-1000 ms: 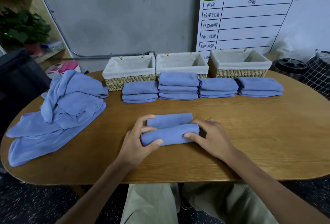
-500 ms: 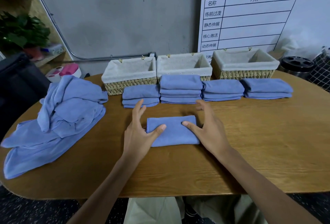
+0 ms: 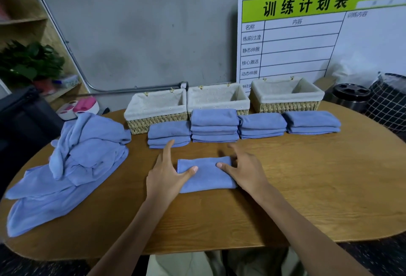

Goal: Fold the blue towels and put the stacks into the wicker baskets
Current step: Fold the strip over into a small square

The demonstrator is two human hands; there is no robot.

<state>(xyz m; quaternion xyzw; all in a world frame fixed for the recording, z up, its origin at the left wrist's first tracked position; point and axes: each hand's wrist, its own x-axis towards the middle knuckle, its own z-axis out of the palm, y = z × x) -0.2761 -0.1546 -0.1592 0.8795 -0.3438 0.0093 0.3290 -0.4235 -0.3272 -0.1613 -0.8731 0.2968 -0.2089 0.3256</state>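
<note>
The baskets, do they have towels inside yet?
Empty. All three baskets show only bare cloth lining; the folded stacks sit on the table in front.

three wicker baskets [image 3: 156,108], four folded stacks [image 3: 168,134], one unfolded pile [image 3: 72,161]

Background stuff: wooden oval bench [image 3: 307,187] up against a grey concrete wall [image 3: 142,34]. A big whiteboard chart [image 3: 307,40] with a green header and Chinese text leans on the wall at right. Far right there's a black-lidded metal bin [image 3: 349,97] next to a black grid-pattern bag [image 3: 388,104]. Left side has a wooden shelf [image 3: 24,20] with a leafy potted plant [image 3: 30,62], plus a pink and white gadget [image 3: 79,106] lower down.
</note>
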